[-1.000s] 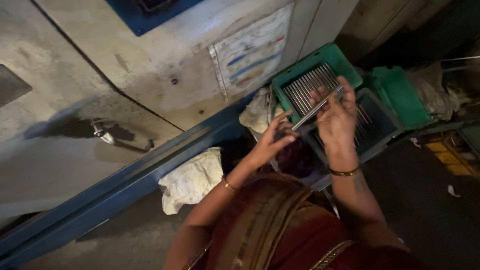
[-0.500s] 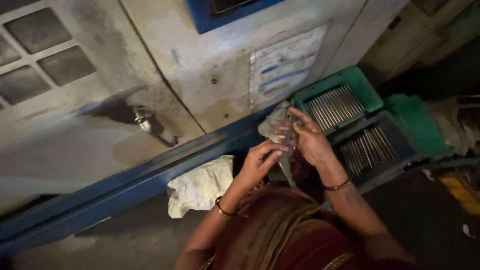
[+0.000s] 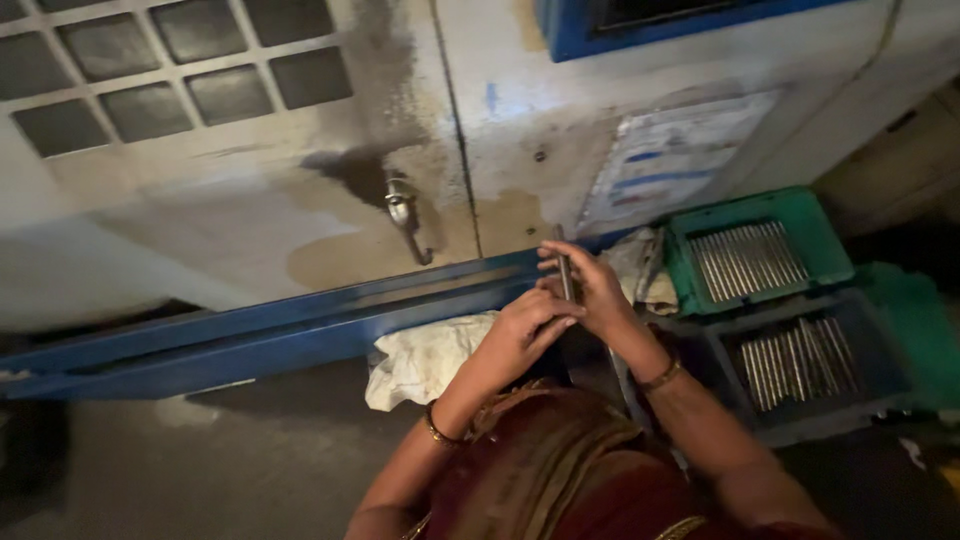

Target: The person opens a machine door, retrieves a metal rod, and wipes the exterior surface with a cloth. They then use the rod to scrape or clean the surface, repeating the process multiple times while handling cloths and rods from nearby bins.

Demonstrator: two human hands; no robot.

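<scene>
While both hands meet before the blue rail [image 3: 300, 325] of a grimy white machine panel [image 3: 250, 210], the right hand [image 3: 590, 290] grips a slim metal rod [image 3: 563, 265], held nearly upright between its fingers. The left hand [image 3: 520, 325] is curled, its fingertips touching the right hand near the rod's lower end. A crumpled white cloth [image 3: 425, 360] lies just below. To the right, a green crate [image 3: 755, 250] and a dark crate [image 3: 800, 360] hold similar rods in rows.
</scene>
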